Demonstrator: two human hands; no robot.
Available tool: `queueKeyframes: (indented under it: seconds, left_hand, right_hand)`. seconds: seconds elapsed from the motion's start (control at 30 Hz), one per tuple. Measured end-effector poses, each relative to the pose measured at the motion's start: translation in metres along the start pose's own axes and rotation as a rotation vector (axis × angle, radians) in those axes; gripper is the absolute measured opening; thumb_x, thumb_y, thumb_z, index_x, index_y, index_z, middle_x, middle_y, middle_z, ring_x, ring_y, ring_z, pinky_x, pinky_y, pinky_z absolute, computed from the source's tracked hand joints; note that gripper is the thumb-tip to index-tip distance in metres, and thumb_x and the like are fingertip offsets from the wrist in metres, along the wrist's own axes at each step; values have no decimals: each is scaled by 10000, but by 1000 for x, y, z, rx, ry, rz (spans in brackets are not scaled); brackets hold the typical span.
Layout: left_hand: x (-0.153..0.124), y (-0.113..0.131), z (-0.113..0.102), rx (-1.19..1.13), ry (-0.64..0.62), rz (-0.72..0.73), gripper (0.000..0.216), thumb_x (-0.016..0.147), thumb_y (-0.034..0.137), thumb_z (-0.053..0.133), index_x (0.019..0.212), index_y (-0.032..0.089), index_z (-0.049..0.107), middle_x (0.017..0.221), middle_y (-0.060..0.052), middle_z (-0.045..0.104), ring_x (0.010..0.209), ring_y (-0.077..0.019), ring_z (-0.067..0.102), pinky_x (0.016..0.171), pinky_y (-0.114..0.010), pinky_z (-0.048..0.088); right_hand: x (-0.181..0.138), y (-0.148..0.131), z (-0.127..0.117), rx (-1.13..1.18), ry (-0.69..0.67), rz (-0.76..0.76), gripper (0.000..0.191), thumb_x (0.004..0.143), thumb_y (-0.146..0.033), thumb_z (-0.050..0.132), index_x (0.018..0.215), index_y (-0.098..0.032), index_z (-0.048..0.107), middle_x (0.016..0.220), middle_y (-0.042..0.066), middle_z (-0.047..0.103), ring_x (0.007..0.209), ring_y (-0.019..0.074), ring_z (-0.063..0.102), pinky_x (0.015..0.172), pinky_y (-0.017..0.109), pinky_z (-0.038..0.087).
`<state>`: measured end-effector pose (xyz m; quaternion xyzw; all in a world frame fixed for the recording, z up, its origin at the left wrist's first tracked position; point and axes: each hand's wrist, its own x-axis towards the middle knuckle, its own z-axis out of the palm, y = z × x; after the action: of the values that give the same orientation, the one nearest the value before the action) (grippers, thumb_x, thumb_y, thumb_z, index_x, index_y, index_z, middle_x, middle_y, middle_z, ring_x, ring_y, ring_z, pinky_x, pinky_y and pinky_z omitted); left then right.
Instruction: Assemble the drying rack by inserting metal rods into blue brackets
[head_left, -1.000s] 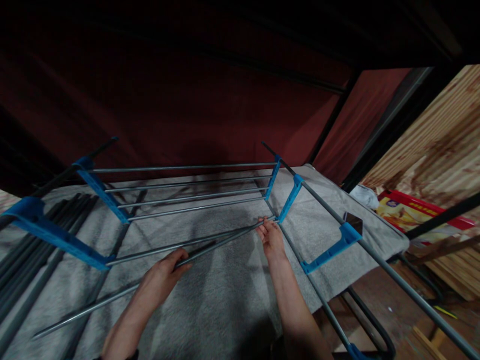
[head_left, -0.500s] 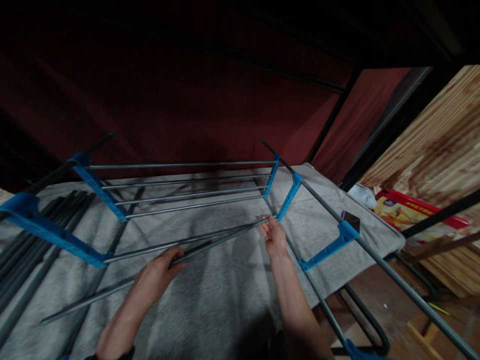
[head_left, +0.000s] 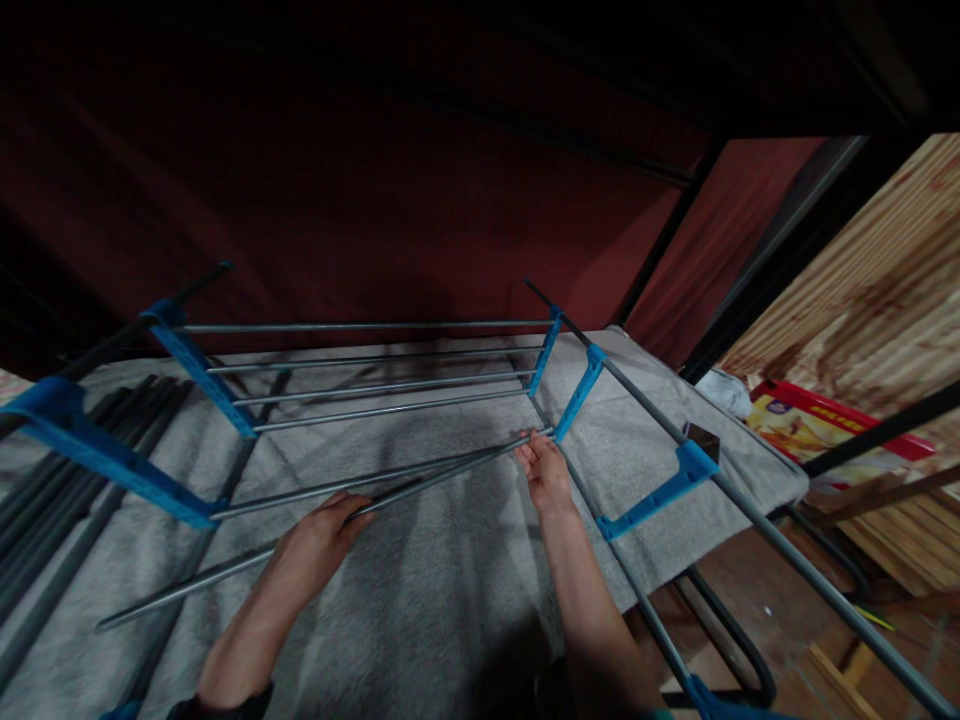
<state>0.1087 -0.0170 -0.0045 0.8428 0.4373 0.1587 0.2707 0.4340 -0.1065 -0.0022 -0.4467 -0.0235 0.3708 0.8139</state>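
My left hand is closed around the middle of a loose grey metal tube, which slants across the frame. The tube's far end meets my right hand, whose fingers pinch it close to a blue plastic bracket on the right side. A second tube runs just behind, fixed at its left end in another blue bracket. Farther back, several tubes span between a left blue bracket and a right one. My right fingertips partly hide the tube's end.
A grey cloth covers the surface under the rack. Several loose tubes lie at the left. On the right are a phone, a long side pole, a red and yellow box and wooden boards.
The loose tube's near left end has shifted slightly right and up, along with my left hand. My right hand stays by the bracket with little movement.
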Motion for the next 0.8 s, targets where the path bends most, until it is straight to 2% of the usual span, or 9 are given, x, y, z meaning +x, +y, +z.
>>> queueKeyframes:
  seconds: [0.13,0.33,0.53,0.67,0.8]
  left_hand:
    - [-1,1,-1,-30,-9,-42,403,850,506,438,1054,223,639,1073,-82,696,1010,-273,648,891,-385,477]
    - [-2,6,-6,-10,9,-77,251,829,440,490,955,234,557,908,-36,680,834,-233,647,730,-336,463]
    - [1,1,-4,-49,64,38,353,842,507,477,970,223,643,1008,-75,676,933,-255,645,826,-363,490]
    - [2,1,-3,-45,43,25,407,853,522,429,959,210,669,1027,-106,688,950,-275,648,874,-403,492]
    - [1,4,-4,-83,39,-16,406,812,527,488,1017,215,649,1073,-95,698,1013,-279,647,907,-395,489]
  right_hand:
    - [0,0,1,1,0,19,127,780,-160,735,739,-191,618,746,-4,730,671,117,697,689,221,587]
    - [2,0,-1,7,12,0,127,771,-146,730,736,-191,616,752,-4,733,665,112,693,690,222,587]
    - [1,0,-1,3,-3,20,110,805,-153,697,739,-193,618,766,-2,739,671,116,700,696,233,591]
    - [2,1,0,11,-6,33,106,812,-160,701,754,-202,622,767,-3,743,693,128,709,699,246,596]
    - [2,2,0,21,4,31,115,801,-156,713,753,-205,620,739,-10,737,673,128,704,685,242,595]
